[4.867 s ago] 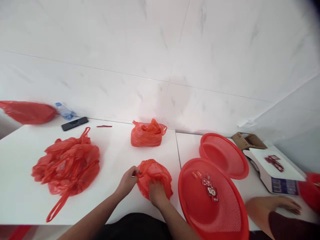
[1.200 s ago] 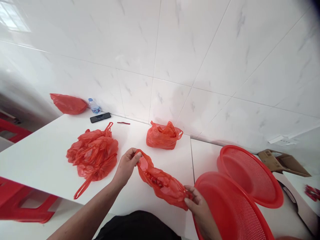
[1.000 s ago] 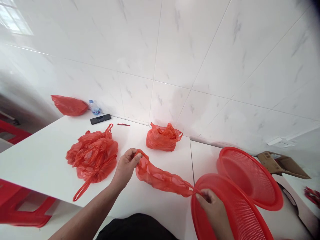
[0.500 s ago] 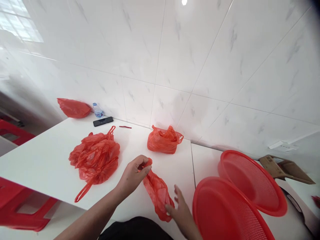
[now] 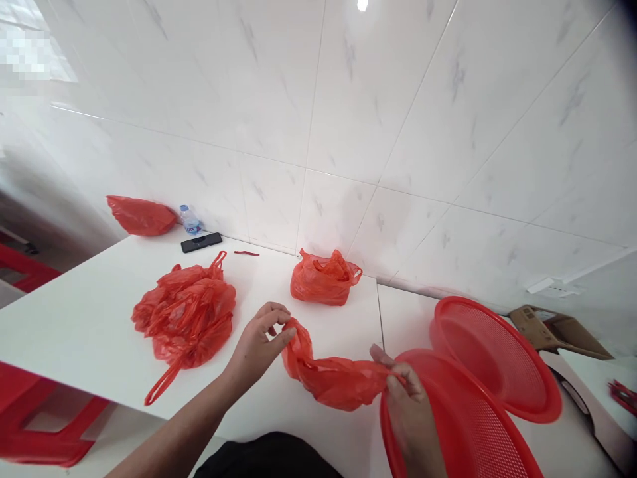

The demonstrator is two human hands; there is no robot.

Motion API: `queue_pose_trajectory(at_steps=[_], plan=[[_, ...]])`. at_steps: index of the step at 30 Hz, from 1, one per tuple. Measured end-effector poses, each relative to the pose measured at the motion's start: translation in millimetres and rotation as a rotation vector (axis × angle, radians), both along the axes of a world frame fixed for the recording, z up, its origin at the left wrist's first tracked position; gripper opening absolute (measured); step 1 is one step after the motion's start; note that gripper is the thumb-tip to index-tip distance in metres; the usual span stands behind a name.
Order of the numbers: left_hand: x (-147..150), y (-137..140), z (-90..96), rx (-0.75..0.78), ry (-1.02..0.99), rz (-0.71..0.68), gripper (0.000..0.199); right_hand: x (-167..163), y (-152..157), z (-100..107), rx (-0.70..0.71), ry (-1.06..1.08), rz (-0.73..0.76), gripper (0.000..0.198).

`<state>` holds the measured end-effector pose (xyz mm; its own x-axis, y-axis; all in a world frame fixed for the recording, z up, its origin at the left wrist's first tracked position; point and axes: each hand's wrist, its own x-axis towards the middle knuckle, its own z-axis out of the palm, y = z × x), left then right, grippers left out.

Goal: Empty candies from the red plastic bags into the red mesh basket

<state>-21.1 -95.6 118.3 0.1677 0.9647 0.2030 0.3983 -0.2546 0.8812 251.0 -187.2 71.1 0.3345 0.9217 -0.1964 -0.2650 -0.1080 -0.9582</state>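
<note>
A thin red plastic bag (image 5: 343, 382) is stretched between both hands above the white table, bunched lengthwise and sagging in the middle. My left hand (image 5: 261, 342) pinches its left end between thumb and fingers. At the other end, my right hand (image 5: 405, 392) grips a gathered corner, close to the rim of a red basket. To the left lies a crumpled heap of red plastic bags (image 5: 186, 312), one handle loop trailing toward the front edge. Behind the hands, against the wall, sits a red bag stuffed with more red plastic (image 5: 323, 279).
Two red perforated baskets (image 5: 497, 358) stand on the right, overlapping. Beyond them is an open cardboard box (image 5: 557, 328). Along the back left are a phone (image 5: 201, 242), a water bottle (image 5: 190, 220), a red strip (image 5: 247, 253) and another red bag (image 5: 142, 216). A red stool (image 5: 44, 425) stands below the table's left front.
My right hand has closed on the bag's lower end and pulled it up and to the right. The bag now stretches sideways. My left hand keeps its pinch.
</note>
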Motion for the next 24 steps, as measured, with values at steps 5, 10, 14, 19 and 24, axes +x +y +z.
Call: queue_pose_trajectory(at_steps=[5,10,14,19,24], plan=[[10,-11,6.9,-0.109,0.022,-0.246,0.007,-31,17,5,0.044,0.161,0.008,0.035],[27,-22,4.4,-0.274,-0.121,-0.342,0.005,-55,14,6,-0.052,-0.071,0.175,0.048],[39,-23,-6.8,-0.498,-0.368,-0.510,0.008,-70,16,2,-0.035,-0.194,0.544,0.040],[44,-19,-30.7,-0.269,-0.150,-0.350,0.025,-73,27,-20,-0.168,-0.162,0.410,0.047],[46,-21,-52.9,-0.105,0.160,-0.518,0.029,-68,29,-37,-0.218,-0.075,0.272,0.045]])
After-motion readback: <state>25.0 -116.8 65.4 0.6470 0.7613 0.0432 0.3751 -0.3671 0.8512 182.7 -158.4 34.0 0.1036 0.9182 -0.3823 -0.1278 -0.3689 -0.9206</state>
